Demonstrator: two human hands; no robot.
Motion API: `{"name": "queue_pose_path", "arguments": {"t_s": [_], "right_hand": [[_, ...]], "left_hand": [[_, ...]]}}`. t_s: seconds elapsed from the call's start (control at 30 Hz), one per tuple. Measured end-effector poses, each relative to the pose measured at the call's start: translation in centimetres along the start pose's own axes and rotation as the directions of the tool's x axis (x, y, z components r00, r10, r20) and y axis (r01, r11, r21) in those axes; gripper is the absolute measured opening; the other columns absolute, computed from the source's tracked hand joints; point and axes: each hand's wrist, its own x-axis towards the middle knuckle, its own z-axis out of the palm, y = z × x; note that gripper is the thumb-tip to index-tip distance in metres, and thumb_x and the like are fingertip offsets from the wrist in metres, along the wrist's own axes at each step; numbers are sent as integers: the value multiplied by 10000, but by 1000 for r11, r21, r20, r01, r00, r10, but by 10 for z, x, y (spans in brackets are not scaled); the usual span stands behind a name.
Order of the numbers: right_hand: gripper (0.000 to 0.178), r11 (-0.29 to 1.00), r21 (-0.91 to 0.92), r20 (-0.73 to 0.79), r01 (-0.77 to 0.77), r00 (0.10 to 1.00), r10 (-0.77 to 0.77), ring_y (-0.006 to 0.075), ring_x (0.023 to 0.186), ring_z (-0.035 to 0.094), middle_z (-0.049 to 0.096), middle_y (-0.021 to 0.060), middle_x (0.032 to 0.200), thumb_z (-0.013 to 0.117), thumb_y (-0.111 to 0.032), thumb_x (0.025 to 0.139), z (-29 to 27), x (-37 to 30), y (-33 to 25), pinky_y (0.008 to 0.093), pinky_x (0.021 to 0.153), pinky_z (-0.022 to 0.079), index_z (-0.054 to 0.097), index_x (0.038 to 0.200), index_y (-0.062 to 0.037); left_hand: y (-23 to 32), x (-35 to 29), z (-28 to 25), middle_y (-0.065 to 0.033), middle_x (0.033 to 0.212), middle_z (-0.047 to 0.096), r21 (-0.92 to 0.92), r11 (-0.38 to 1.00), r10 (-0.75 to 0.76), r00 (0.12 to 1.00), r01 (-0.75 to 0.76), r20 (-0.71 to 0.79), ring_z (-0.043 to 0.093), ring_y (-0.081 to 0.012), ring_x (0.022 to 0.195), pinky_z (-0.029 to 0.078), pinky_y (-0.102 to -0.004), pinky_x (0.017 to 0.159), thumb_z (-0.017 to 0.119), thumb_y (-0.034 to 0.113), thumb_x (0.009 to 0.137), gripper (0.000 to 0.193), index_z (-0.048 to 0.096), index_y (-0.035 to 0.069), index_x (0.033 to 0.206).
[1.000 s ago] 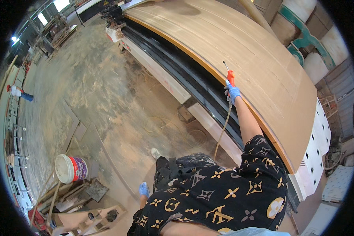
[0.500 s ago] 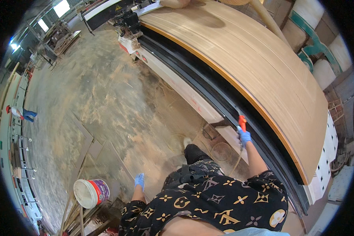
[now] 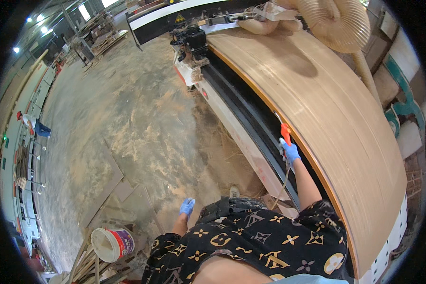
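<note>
In my blue-gloved right hand (image 3: 290, 151) is a red air blow gun (image 3: 285, 134), its thin nozzle pointing forward along the edge of a large wooden panel (image 3: 307, 109). A pale hose (image 3: 285, 184) hangs from the gun down toward the floor. The panel lies on a long machine bed with a black rail (image 3: 244, 104) along its near side. My left hand (image 3: 187, 207), also gloved in blue, hangs over the floor at my side. It holds nothing, and its fingers look loosely stretched.
A machine gantry (image 3: 194, 45) with a ribbed dust hose (image 3: 336, 21) spans the panel's far end. Lower left stands a white bucket (image 3: 104, 245) by wood strips (image 3: 83, 260). Flat offcuts (image 3: 123, 189) lie on the dusty floor. A person in a red cap (image 3: 33, 124) stands far left.
My right hand has moved the blow gun forward from over the black rail to the panel's edge. I have stepped forward, and the gantry shows closer. The left hand still hangs free.
</note>
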Motion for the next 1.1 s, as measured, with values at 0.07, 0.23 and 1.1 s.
{"name": "queue_pose_path", "arguments": {"t_s": [0.07,0.23,1.1], "right_hand": [[435,999,-38,54,27,998,-25,105,378,396,492,6,552,599,-540,758,32,22,-34,266,356,298,571,798,-108],[462,994,-32,95,103,991,-99,116,375,402,510,20,563,610,-535,754,106,80,-110,260,363,315,579,836,-81],[493,646,717,-621,262,661,421,138,346,324,423,-7,478,574,-616,735,46,245,-166,281,339,264,438,616,-157]], "left_hand": [[13,-2,-9,-67,996,602,-19,996,-93,995,92,-34,546,-167,846,438,-291,778,605,265,827,343,568,35,1080],[21,40,-33,-70,899,618,145,975,-165,985,170,-46,549,-147,737,454,-289,666,578,318,828,354,577,69,1078],[221,379,-225,-53,1018,569,48,991,-125,992,124,11,532,-165,827,464,-321,562,556,314,843,351,530,89,1112]]}}
